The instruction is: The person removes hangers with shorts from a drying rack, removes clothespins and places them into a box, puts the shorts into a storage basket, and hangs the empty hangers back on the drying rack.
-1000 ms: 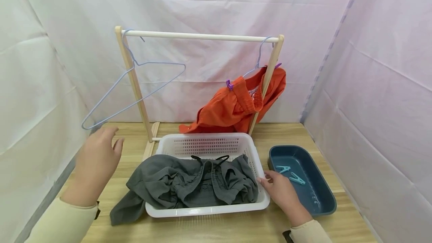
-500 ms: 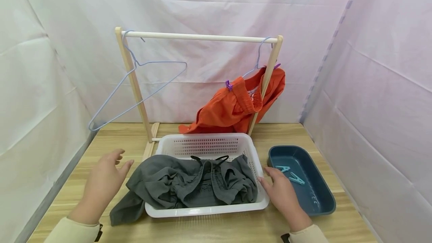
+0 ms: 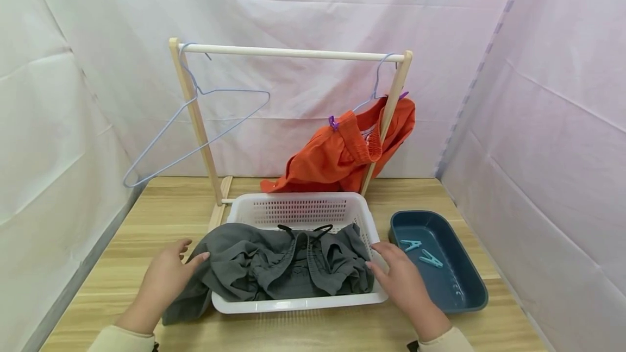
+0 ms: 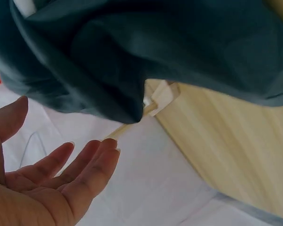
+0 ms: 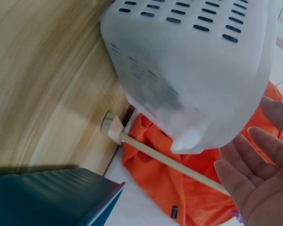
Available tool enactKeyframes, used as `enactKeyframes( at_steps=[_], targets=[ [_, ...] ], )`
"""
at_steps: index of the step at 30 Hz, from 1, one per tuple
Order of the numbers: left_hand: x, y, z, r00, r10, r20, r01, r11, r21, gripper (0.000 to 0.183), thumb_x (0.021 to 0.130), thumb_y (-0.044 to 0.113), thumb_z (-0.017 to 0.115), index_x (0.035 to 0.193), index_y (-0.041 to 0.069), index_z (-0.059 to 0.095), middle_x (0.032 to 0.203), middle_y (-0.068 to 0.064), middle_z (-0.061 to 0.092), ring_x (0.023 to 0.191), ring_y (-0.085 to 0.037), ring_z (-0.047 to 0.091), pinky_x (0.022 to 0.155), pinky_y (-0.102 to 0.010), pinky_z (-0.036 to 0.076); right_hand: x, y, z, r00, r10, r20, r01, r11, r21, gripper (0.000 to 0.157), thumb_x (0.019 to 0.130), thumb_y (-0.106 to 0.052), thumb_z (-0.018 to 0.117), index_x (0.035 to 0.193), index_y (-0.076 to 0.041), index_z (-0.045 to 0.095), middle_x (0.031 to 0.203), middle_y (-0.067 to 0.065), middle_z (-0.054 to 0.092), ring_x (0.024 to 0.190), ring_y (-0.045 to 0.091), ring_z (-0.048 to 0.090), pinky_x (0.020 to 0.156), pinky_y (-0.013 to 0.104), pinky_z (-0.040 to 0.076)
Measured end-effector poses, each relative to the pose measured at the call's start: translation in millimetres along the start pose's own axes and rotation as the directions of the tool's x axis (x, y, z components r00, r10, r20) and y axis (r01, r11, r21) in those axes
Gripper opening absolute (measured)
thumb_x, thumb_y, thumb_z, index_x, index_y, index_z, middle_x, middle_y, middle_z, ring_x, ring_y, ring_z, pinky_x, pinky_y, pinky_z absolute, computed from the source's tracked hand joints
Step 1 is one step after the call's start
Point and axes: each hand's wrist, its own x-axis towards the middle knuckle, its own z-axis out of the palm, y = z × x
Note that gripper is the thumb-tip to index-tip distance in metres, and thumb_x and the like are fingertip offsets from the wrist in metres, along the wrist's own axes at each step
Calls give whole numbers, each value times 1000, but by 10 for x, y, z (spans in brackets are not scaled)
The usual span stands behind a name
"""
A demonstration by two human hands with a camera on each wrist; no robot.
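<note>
A dark grey garment (image 3: 235, 265) with a black drawstring lies bunched in a white perforated basket (image 3: 300, 305); part of it hangs over the left rim onto the table. My left hand (image 3: 166, 275) hovers at that overhanging part, fingers loosely extended and thumb apart. In the left wrist view, a gap separates the fingers from the cloth (image 4: 108, 52). At the basket's right rim is my right hand (image 3: 403, 284), its fingers spread and relaxed. The right wrist view has this hand (image 5: 263, 174) beside the basket wall (image 5: 179, 94); whether it touches the rim I cannot tell.
Behind the basket stands a wooden rack (image 3: 293, 52). A bare blue hanger (image 3: 195, 148) hangs at its left end. Orange clothing (image 3: 327, 156) hangs from another hanger at the right, with purple clips. A dark blue tray (image 3: 459, 265) holds two teal clothespins (image 3: 430, 258).
My left hand has come down from below the hanger and moved right to the grey garment. My right hand has shifted slightly inward at the basket's rim. The bare hanger has swung a little.
</note>
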Motion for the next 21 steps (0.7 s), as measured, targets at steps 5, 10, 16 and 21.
enactKeyframes(
  at_steps=[5,10,16,21],
  targets=[
    [45,-71,57,998,-41,56,42,999,-25,74,94,40,60,131,-20,40,128,-43,45,113,-55,51,87,-59,48,12,-65,16,997,-43,58,45,999,-23,40,82,-19,77,118,-7,66,122,10,62,111,31,60,88,48,51],
    [109,-185,113,993,-44,110,53,996,-77,74,95,43,57,131,-19,40,131,-42,44,118,-55,47,91,-60,45,49,-97,39,985,-61,160,70,996,-48,39,81,-21,77,117,-8,67,122,9,63,111,29,61,88,46,51],
    [186,-311,187,983,-51,178,91,971,-221,66,96,43,56,130,-13,48,129,-34,52,119,-50,49,94,-57,44,87,-99,76,974,-107,199,121,991,-61,37,81,-19,77,115,-8,68,116,6,65,108,27,63,87,44,52],
    [227,-374,234,982,-32,188,79,966,-247,58,97,35,57,128,-14,50,127,-34,54,118,-49,51,95,-57,44,93,-105,101,970,-143,198,160,985,-70,35,80,-17,77,113,-7,68,113,5,66,105,25,63,87,42,52]
  ],
)
